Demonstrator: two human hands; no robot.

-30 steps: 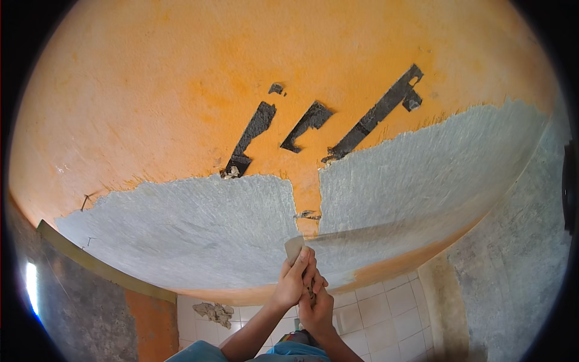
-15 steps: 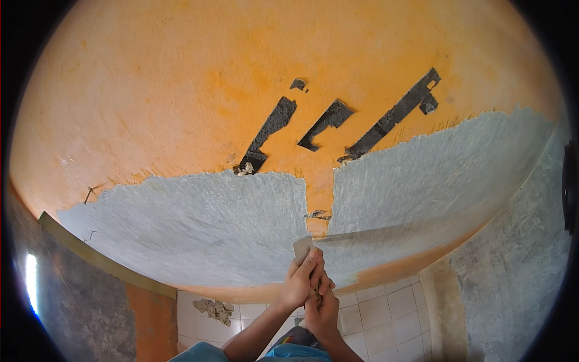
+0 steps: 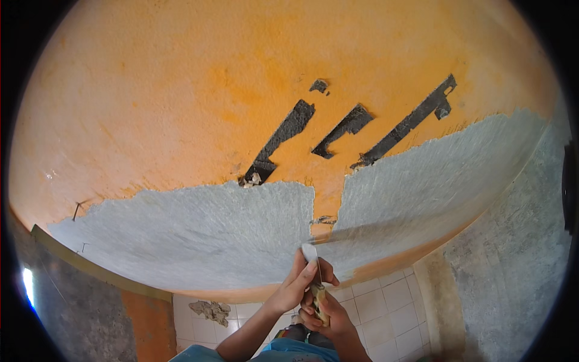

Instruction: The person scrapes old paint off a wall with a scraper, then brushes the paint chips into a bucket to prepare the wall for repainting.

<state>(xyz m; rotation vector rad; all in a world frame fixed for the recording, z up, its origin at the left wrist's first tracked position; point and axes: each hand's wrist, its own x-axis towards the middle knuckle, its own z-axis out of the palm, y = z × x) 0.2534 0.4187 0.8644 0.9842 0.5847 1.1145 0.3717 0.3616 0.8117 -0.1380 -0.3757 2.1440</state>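
Observation:
In front of my body at the lower middle is a scraper (image 3: 309, 251) with a pale, shiny blade and a yellowish handle. My right hand (image 3: 339, 320) wraps round the handle. The fingers of my left hand (image 3: 292, 291) close on the blade, its tip sticking up past them. Just beyond the tip, a narrow orange strip of paint (image 3: 329, 196) runs down between two grey scraped patches. The tip looks close to the wall (image 3: 241, 229), but I cannot tell whether it touches.
Above, orange paint carries black painted marks (image 3: 283, 139), partly flaked. A thin nail-like piece (image 3: 76, 210) juts out at the left. On the white tiled floor (image 3: 380, 308) lies a crumpled grey-brown heap (image 3: 211, 311). Grey side walls (image 3: 506, 271) stand left and right.
The scraper's blade has turned and now catches the light. My right hand has shifted lower and to the right, showing more of the handle. The view has moved slightly.

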